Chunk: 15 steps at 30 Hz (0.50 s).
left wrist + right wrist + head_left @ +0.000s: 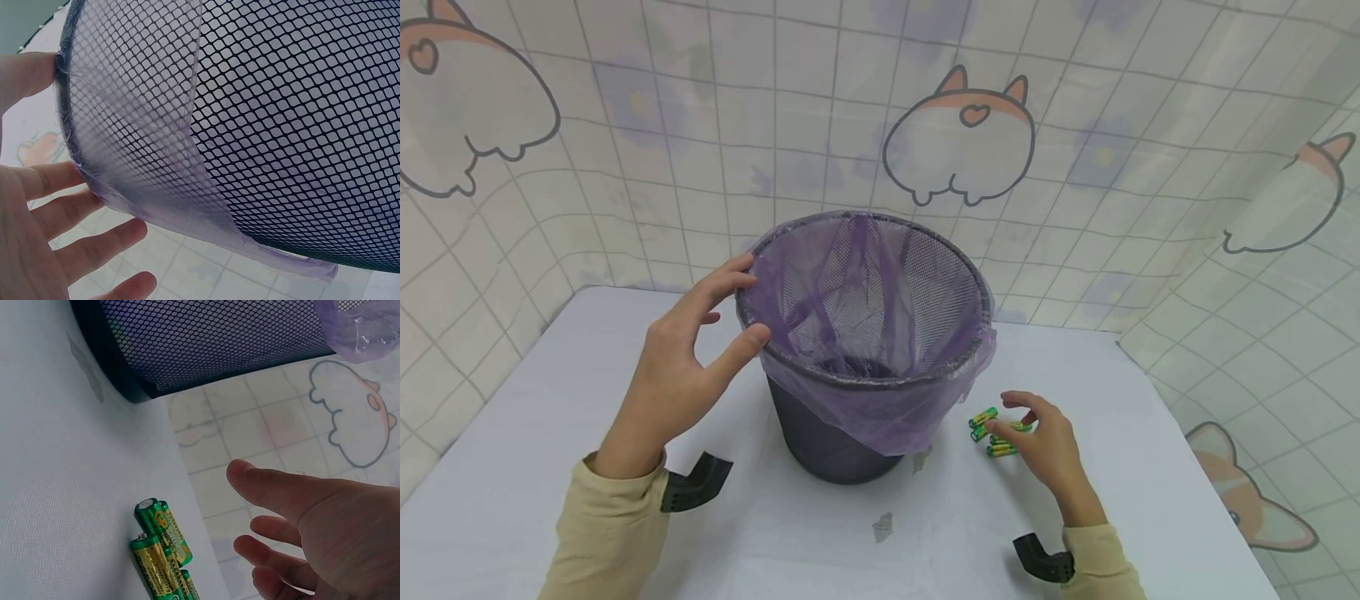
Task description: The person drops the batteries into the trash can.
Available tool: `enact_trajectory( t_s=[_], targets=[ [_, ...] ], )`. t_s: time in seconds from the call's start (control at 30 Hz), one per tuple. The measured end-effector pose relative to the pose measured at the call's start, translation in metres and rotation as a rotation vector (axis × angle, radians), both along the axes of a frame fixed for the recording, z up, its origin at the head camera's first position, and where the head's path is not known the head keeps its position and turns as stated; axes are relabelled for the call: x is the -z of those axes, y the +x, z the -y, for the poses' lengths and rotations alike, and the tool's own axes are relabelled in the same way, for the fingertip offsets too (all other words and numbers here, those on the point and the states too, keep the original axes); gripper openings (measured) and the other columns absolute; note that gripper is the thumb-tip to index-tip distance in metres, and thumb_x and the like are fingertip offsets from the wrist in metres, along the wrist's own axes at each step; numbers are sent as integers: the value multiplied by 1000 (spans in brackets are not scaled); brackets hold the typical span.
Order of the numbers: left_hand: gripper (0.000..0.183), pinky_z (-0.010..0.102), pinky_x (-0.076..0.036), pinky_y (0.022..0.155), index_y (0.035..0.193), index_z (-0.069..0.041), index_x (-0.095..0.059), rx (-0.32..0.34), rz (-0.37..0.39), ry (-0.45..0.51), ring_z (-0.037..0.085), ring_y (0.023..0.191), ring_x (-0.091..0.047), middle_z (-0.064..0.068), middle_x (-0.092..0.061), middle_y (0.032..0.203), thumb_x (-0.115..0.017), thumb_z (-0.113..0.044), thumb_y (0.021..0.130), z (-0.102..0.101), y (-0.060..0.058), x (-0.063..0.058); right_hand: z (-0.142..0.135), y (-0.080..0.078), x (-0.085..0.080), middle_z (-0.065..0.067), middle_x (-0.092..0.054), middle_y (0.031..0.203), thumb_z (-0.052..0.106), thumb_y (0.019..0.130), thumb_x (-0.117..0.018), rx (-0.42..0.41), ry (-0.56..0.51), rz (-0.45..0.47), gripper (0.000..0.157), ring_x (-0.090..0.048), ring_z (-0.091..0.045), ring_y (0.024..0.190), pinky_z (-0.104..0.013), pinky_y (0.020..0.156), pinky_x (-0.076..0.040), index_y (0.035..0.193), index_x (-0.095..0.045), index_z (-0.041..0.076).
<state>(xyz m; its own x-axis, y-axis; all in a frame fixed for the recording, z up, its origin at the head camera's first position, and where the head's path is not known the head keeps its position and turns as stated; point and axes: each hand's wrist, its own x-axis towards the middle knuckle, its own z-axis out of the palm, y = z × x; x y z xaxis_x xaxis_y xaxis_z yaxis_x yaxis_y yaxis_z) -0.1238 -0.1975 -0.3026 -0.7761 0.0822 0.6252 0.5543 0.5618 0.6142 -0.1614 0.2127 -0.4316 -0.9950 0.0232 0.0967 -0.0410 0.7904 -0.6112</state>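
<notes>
the bin is showing black mesh, its liner is tinting sheer purple, and the batteries are gleaming green and gold. the counter is looking white; the backdrop is carrying grey grid lines, violet patches and orange-and-white cartoon animals; the sleeves are appearing plain tan.

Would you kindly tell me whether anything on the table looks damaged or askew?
Two ragged grey patches mar the white tabletop near the bin, possibly wear. The purple liner's visible overhang is uneven, drooping lowest at the front.
</notes>
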Motion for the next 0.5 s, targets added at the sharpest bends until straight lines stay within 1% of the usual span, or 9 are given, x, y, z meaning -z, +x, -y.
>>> enact_trajectory(
  t_s=[0.27, 0.5],
  targets=[
    [47, 46, -44, 91, 134, -15, -54, 4, 4, 4, 21, 133, -49, -7, -45, 150, -68, -17, 89, 0, 0, 0, 0, -2, 5, -13, -66, 120, 29, 82, -78, -1, 9, 15, 51, -53, -25, 95, -28, 67, -39, 126, -61, 10],
    [47, 44, -44, 91, 134, -16, -54, 4, 2, 7, 19, 133, -49, -7, -46, 149, -68, -17, 89, 0, 0, 0, 0, -3, 9, -13, -66, 120, 29, 82, -77, -5, 9, 33, 50, -54, -26, 97, -28, 69, -41, 125, -61, 9]
  ],
)
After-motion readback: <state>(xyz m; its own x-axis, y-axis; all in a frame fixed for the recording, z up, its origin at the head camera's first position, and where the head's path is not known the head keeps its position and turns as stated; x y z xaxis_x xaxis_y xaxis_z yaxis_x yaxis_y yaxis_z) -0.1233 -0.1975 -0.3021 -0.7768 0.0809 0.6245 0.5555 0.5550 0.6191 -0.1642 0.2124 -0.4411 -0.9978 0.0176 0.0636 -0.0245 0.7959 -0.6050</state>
